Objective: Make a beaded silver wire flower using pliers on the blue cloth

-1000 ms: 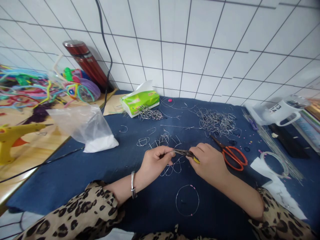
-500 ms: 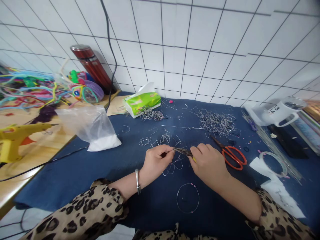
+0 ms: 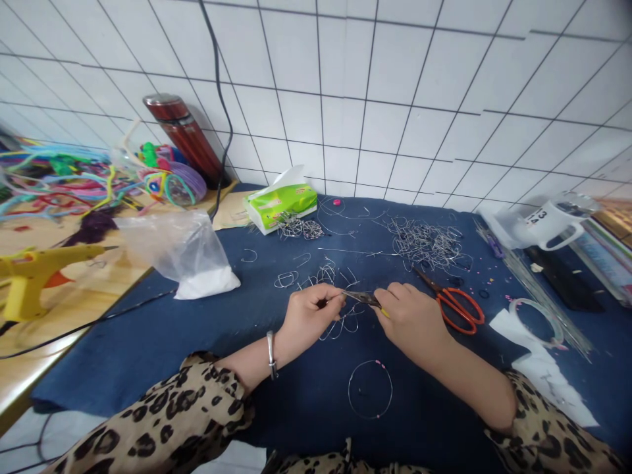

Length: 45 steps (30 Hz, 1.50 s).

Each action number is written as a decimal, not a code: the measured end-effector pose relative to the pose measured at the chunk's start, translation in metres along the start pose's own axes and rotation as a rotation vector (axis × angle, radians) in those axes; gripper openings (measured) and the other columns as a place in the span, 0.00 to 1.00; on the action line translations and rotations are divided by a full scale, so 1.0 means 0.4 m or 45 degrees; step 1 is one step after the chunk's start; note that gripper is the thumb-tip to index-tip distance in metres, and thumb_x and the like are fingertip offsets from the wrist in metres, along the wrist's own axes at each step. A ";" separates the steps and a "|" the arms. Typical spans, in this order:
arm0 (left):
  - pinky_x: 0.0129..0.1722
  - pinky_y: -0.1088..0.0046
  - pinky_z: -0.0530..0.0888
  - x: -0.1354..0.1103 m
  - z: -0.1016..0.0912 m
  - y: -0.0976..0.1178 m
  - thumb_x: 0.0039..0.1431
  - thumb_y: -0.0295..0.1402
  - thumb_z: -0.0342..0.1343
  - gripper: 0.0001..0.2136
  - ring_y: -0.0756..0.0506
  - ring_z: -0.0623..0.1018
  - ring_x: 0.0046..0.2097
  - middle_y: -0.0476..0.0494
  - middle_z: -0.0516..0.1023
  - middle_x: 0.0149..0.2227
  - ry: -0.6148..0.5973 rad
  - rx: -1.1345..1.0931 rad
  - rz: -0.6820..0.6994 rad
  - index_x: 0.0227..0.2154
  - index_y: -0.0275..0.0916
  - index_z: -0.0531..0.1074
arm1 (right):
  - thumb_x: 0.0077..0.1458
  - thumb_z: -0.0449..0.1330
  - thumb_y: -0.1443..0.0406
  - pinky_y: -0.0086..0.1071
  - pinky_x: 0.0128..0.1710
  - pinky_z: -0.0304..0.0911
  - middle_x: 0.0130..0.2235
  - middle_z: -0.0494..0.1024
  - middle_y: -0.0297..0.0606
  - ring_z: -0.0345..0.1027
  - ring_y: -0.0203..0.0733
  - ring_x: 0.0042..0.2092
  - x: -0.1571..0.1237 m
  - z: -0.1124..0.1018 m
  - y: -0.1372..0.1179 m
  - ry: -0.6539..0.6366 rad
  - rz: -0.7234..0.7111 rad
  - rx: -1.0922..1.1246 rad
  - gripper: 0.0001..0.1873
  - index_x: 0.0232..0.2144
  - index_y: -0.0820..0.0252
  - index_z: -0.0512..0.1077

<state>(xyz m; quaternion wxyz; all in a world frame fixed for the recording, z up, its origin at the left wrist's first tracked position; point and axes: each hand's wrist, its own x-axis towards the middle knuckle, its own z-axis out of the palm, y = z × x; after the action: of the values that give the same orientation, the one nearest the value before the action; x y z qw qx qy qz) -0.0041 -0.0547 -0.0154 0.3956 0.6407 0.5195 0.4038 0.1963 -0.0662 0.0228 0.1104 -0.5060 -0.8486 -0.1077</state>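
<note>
My left hand [image 3: 309, 316] is closed, its fingers pinching a thin silver wire piece [image 3: 343, 322] that loops down onto the blue cloth [image 3: 197, 329]. My right hand [image 3: 409, 316] is wrapped round small pliers [image 3: 365, 299] with yellow handles. The pliers' jaws point left and meet the wire at my left fingertips. A wire ring [image 3: 370, 388] with small pink beads lies on the cloth just in front of both hands. Several bent wire loops [image 3: 316, 275] lie just beyond my hands.
Orange-handled scissors [image 3: 451, 299] lie right of my right hand. A pile of wire bits [image 3: 429, 240], a green tissue pack [image 3: 281, 201], a plastic bag [image 3: 182, 253], a yellow glue gun [image 3: 34, 276], a red flask [image 3: 185, 138] and a white mug [image 3: 557, 220] stand around.
Both hands stay together on the wire and pliers; the view has drifted slightly, and the hands sit a little higher in the picture.
</note>
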 end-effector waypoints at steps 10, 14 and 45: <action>0.30 0.74 0.72 0.023 -0.016 -0.006 0.59 0.36 0.52 0.11 0.51 0.76 0.27 0.43 0.78 0.34 -0.319 -0.559 -0.132 0.40 0.34 0.72 | 0.55 0.54 0.59 0.30 0.36 0.57 0.32 0.71 0.37 0.65 0.39 0.36 0.011 0.024 0.042 -0.072 0.108 0.305 0.09 0.33 0.57 0.71; 0.28 0.75 0.72 0.028 -0.016 -0.011 0.58 0.36 0.53 0.11 0.52 0.75 0.25 0.42 0.78 0.34 -0.337 -0.729 -0.250 0.39 0.34 0.72 | 0.53 0.57 0.59 0.32 0.40 0.59 0.34 0.72 0.36 0.65 0.40 0.39 0.022 0.035 0.072 -0.022 0.081 0.539 0.09 0.35 0.56 0.72; 0.19 0.82 0.61 0.047 -0.020 -0.028 0.59 0.32 0.53 0.07 0.59 0.63 0.17 0.47 0.76 0.28 -0.439 -1.092 -0.476 0.35 0.34 0.72 | 0.54 0.56 0.61 0.38 0.42 0.53 0.40 0.69 0.39 0.58 0.45 0.44 0.031 0.135 0.103 -0.183 -0.047 0.256 0.11 0.40 0.57 0.69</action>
<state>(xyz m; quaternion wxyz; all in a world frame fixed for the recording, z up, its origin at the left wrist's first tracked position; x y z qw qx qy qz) -0.0128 -0.0340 -0.0211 0.7693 0.3738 0.3397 0.3913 0.2227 -0.0208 -0.0221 0.0975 -0.4830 -0.8701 0.0126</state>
